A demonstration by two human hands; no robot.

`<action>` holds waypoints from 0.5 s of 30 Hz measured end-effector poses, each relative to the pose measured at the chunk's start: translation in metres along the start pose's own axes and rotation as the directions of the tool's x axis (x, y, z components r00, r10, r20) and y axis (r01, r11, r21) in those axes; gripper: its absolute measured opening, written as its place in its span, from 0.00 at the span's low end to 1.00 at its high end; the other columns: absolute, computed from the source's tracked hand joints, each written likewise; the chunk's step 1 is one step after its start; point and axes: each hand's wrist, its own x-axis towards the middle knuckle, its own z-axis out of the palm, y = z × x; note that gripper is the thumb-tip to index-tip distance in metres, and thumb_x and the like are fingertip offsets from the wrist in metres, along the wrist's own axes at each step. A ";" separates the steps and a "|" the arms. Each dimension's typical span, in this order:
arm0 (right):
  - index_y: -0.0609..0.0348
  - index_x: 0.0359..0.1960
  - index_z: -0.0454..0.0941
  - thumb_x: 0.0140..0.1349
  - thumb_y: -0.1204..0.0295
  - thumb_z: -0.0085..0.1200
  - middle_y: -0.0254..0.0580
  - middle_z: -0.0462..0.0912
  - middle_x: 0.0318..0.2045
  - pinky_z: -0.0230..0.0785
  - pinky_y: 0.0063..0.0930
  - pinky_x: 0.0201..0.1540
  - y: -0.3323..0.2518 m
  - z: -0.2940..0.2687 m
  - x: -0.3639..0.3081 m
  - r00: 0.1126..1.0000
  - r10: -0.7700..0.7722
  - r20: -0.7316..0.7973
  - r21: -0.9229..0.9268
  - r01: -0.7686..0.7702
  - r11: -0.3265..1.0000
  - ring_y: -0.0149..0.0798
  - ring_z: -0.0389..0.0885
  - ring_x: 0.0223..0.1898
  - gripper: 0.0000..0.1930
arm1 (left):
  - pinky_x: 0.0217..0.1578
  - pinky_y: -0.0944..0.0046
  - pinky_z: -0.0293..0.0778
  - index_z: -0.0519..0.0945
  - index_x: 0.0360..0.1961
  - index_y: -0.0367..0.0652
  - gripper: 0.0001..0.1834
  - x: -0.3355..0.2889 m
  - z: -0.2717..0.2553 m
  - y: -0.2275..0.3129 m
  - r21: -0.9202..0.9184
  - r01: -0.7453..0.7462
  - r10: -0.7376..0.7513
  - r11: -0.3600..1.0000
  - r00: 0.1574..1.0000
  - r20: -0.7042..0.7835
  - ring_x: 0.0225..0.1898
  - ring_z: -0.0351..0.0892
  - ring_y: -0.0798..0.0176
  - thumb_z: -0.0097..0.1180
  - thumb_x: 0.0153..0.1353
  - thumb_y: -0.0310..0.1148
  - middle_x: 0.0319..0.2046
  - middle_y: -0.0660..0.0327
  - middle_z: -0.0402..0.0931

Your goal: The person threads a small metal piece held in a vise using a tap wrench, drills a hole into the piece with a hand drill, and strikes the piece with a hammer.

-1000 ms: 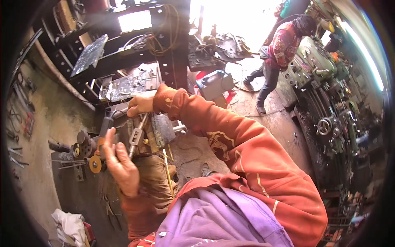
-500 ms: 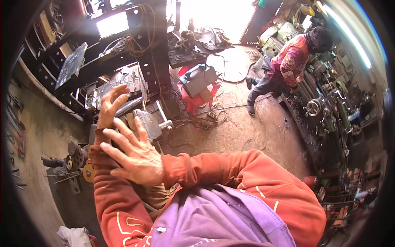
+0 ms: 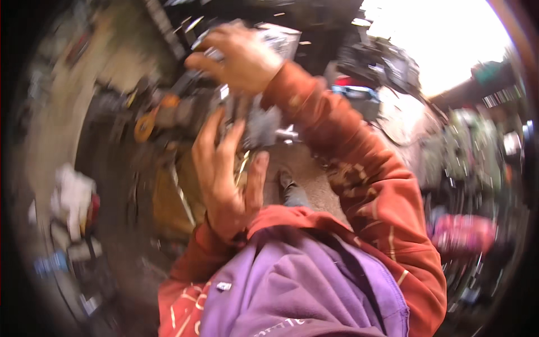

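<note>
My left hand (image 3: 227,180) is raised in front of my purple shirt, palm partly turned up, fingers stretched and spread. Nothing lies in it. Farther out, my right hand (image 3: 238,59) reaches across to the left, blurred by motion; its thumb and fingers look apart, and I see nothing held. Between and beyond the hands sits a grey bench vise (image 3: 264,124) with a metal handle (image 3: 288,133), partly covered by my fingers. Neither hand clearly touches it.
A grinder with an orange-yellow wheel (image 3: 144,128) stands left of the vise. White cloth (image 3: 73,196) lies at the far left. A blurred worktop with dark scraps (image 3: 382,64) is at the upper right, and a person in pink-red clothing (image 3: 463,231) is at the right.
My view has swung left, so the vise and grinder sit farther right. My hands have come apart: the right has moved forward, away from the left forearm, and the left has drawn back toward my body.
</note>
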 end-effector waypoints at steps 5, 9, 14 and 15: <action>0.58 0.48 0.83 0.59 0.37 0.54 0.52 0.84 0.40 0.72 0.43 0.48 0.024 0.030 0.033 0.897 -0.215 0.387 0.202 0.146 0.969 0.54 0.81 0.44 0.34 | 0.58 0.53 0.67 0.76 0.55 0.32 0.17 0.000 0.018 -0.009 0.013 0.252 -0.239 0.968 0.933 -0.268 0.56 0.74 0.44 0.53 0.69 0.31 0.55 0.43 0.73; 0.55 0.54 0.82 0.61 0.35 0.52 0.51 0.86 0.42 0.74 0.38 0.50 0.030 0.046 0.026 0.788 -0.384 0.482 0.552 0.067 0.831 0.47 0.84 0.43 0.36 | 0.45 0.65 0.75 0.81 0.52 0.36 0.14 0.001 0.018 0.001 0.139 0.483 -0.380 0.865 0.809 -0.449 0.43 0.82 0.62 0.48 0.71 0.29 0.45 0.52 0.83; 0.58 0.57 0.79 0.71 0.44 0.45 0.52 0.83 0.50 0.69 0.33 0.57 0.051 0.035 0.014 0.699 -0.428 0.573 0.708 -0.160 0.687 0.45 0.80 0.53 0.30 | 0.50 0.67 0.73 0.81 0.52 0.39 0.17 0.000 0.019 -0.013 0.018 0.559 -0.470 0.829 0.714 -0.518 0.48 0.82 0.63 0.46 0.74 0.36 0.46 0.55 0.84; 0.63 0.55 0.79 0.74 0.48 0.42 0.52 0.83 0.49 0.69 0.33 0.56 0.056 0.027 0.009 0.713 -0.472 0.518 0.760 -0.129 0.637 0.46 0.80 0.53 0.28 | 0.54 0.67 0.71 0.81 0.53 0.38 0.18 -0.003 0.011 -0.026 0.000 0.573 -0.501 0.820 0.718 -0.483 0.52 0.80 0.65 0.45 0.75 0.38 0.49 0.56 0.83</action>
